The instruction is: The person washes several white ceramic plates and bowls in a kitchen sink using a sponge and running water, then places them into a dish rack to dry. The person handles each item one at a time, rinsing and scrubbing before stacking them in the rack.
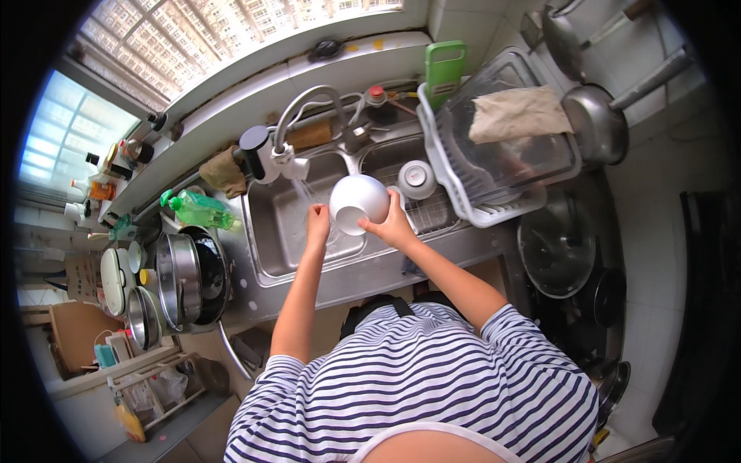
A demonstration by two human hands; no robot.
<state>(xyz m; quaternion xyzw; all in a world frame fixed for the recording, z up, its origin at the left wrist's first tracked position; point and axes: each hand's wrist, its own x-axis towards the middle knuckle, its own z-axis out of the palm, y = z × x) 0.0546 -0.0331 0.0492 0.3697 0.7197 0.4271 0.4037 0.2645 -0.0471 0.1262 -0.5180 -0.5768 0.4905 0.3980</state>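
My right hand (391, 223) grips a white bowl (366, 194) by its foot and side, with the underside turned towards me, above the divider of a steel double sink (272, 231). Close to the bowl's left side is my left hand (318, 223), its fingers curled; whether something small is inside them cannot be told. Water runs from the tap (289, 159), which carries a white and dark filter unit (256, 151), into the left basin. Another white bowl (417, 178) stands upside down on a wire rack (437, 217) in the right basin.
Right of the sink stands a white dish rack (498, 215) with a clear plastic lid, a beige cloth (518, 114) and a green cutting board (444, 66). A green bottle (202, 209) and steel pots (179, 278) are on the left. A glass lid (557, 246) lies at the right.
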